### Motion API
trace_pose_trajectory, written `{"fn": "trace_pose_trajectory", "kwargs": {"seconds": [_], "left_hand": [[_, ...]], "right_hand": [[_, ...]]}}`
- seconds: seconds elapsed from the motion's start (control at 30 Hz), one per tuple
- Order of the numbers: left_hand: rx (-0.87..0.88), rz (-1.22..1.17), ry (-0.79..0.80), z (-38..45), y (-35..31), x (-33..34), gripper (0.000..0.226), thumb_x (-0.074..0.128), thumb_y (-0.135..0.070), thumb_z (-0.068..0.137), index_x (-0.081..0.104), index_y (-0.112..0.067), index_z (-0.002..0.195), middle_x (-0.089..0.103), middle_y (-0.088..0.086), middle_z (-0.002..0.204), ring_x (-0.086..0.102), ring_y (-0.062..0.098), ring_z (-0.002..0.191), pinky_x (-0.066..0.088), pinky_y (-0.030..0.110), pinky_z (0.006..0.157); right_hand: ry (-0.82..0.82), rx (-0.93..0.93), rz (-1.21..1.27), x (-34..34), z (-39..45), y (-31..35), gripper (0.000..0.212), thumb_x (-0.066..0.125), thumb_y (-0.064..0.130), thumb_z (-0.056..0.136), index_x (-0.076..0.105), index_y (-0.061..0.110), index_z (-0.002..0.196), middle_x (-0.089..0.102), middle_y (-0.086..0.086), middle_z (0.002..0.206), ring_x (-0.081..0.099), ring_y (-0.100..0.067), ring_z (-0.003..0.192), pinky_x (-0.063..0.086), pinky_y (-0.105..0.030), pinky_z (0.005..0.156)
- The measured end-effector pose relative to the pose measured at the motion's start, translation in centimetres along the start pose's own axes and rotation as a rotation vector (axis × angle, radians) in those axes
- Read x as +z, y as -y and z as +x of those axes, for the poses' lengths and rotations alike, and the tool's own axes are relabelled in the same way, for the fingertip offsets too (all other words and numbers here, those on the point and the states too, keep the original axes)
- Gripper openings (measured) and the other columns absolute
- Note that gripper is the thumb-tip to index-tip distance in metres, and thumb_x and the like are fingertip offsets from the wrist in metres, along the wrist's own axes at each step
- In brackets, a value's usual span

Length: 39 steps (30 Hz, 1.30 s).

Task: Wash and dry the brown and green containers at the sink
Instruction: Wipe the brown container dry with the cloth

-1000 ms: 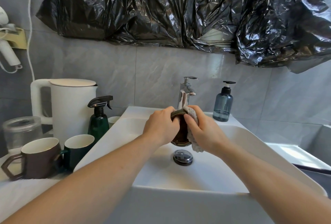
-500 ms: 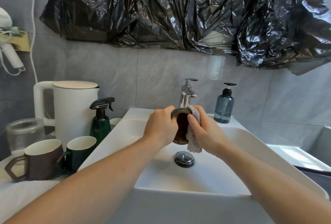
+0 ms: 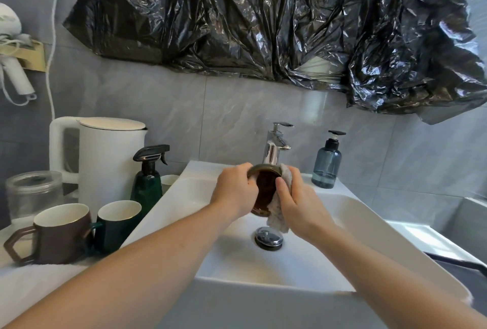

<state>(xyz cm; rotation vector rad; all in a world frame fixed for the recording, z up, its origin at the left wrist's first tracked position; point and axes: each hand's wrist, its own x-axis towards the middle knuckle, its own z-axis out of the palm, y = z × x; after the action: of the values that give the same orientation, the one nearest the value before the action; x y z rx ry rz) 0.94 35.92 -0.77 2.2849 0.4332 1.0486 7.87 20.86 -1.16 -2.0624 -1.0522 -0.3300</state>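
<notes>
Over the white sink (image 3: pixel 355 212), my left hand (image 3: pixel 233 190) grips a small brown dish (image 3: pixel 264 187) by its left rim, tilted on edge below the faucet (image 3: pixel 275 148). My right hand (image 3: pixel 297 203) holds a pale cloth (image 3: pixel 278 216) pressed against the dish's right side, thumb on its inner face. On a white towel (image 3: pixel 31 281) at the left stand a brown mug (image 3: pixel 56 232) and a green mug (image 3: pixel 118 223), both upright.
A white kettle (image 3: pixel 105 160), a dark green spray bottle (image 3: pixel 147 178) and a glass jar (image 3: pixel 31 194) crowd the left counter. A blue soap dispenser (image 3: pixel 326 164) stands right of the faucet. The drain plug (image 3: pixel 268 237) lies below my hands. Black plastic sheeting (image 3: pixel 263 20) covers the wall above.
My right hand has shifted the cloth along the dish's right side, and the dish has turned slightly in my left hand. The mugs have not moved.
</notes>
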Motion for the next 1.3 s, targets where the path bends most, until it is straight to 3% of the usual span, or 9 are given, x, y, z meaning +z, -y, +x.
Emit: {"fn": "trace_pose_trajectory", "kwargs": {"seconds": [0.1,0.27,0.57,0.7,0.77,0.83,0.97,1.17,1.3], "left_hand": [[0.116,0.09,0.15,-0.9,-0.4,0.7,0.027,0.049,-0.024,0.096,0.073,-0.022,0.108,0.077,0.009,0.104,0.067,0.036,0.099,0.055,0.042,0.084],[0.09,0.097,0.039,-0.6,-0.6,0.8,0.018,0.053,-0.025,0.097,0.07,-0.018,0.093,0.075,0.008,0.091,0.064,0.038,0.091,0.054,0.043,0.076],[0.041,0.128,-0.026,-0.6,-0.6,0.2,0.019,0.055,-0.02,0.097,0.073,-0.02,0.098,0.075,0.008,0.094,0.062,0.037,0.091,0.056,0.043,0.079],[-0.006,0.122,-0.08,-0.2,-0.2,-0.2,0.018,0.055,-0.02,0.099,0.07,-0.016,0.09,0.073,0.009,0.088,0.058,0.035,0.084,0.049,0.039,0.07],[-0.024,0.073,-0.084,0.0,-0.2,-0.1,0.022,0.055,-0.022,0.102,0.069,-0.014,0.087,0.071,0.009,0.084,0.059,0.035,0.083,0.046,0.037,0.068],[-0.047,-0.024,-0.035,0.0,-0.2,0.1,0.026,0.054,-0.026,0.105,0.07,-0.015,0.087,0.07,0.007,0.083,0.067,0.036,0.08,0.054,0.039,0.065],[-0.141,-0.234,0.155,-0.3,-0.4,0.6,0.029,0.049,-0.025,0.107,0.074,-0.014,0.099,0.072,0.011,0.09,0.075,0.034,0.063,0.062,0.044,0.047],[0.045,0.021,0.135,-0.2,-0.4,0.7,0.024,0.051,-0.038,0.094,0.066,-0.021,0.09,0.073,0.002,0.085,0.065,0.033,0.085,0.056,0.047,0.077],[0.055,0.059,-0.013,-0.2,-0.7,0.3,0.018,0.055,-0.027,0.099,0.066,-0.021,0.085,0.07,0.004,0.08,0.06,0.035,0.083,0.054,0.043,0.071]], "right_hand": [[0.014,-0.114,-0.141,-0.3,-0.3,-0.3,0.026,0.041,0.038,0.108,0.043,0.04,0.134,0.064,0.011,0.113,0.062,-0.019,0.099,0.05,-0.039,0.082],[-0.014,-0.057,-0.131,-0.7,-0.1,-0.3,0.019,0.036,0.045,0.108,0.046,0.034,0.12,0.07,0.006,0.094,0.066,-0.025,0.089,0.054,-0.044,0.079],[-0.102,0.044,-0.482,-1.2,-0.3,0.0,0.055,0.026,0.058,0.106,0.062,0.02,0.091,0.069,-0.006,0.084,0.062,-0.032,0.077,0.048,-0.038,0.066],[-0.083,0.09,-0.428,-1.2,-0.6,0.1,0.055,0.027,0.058,0.106,0.052,0.024,0.073,0.064,-0.004,0.074,0.061,-0.03,0.069,0.051,-0.037,0.064],[-0.062,0.091,-0.314,-1.1,-0.7,0.0,0.051,0.027,0.057,0.106,0.052,0.026,0.076,0.067,-0.004,0.078,0.063,-0.029,0.074,0.052,-0.04,0.069],[-0.042,0.104,-0.147,-0.8,-0.7,-0.2,0.045,0.028,0.058,0.106,0.055,0.027,0.085,0.069,-0.002,0.088,0.064,-0.027,0.084,0.051,-0.041,0.075],[-0.064,0.057,0.077,-0.6,-0.5,-0.5,0.033,0.036,0.054,0.106,0.054,0.031,0.121,0.071,0.0,0.106,0.065,-0.023,0.099,0.053,-0.044,0.088],[-0.073,-0.055,-0.032,-0.7,-0.3,-0.5,0.026,0.037,0.048,0.107,0.051,0.04,0.127,0.071,0.008,0.1,0.065,-0.021,0.097,0.052,-0.043,0.085],[-0.067,-0.041,0.032,-0.6,-0.2,-0.4,0.028,0.038,0.048,0.107,0.05,0.043,0.132,0.072,0.006,0.103,0.066,-0.02,0.099,0.053,-0.043,0.087]]}}
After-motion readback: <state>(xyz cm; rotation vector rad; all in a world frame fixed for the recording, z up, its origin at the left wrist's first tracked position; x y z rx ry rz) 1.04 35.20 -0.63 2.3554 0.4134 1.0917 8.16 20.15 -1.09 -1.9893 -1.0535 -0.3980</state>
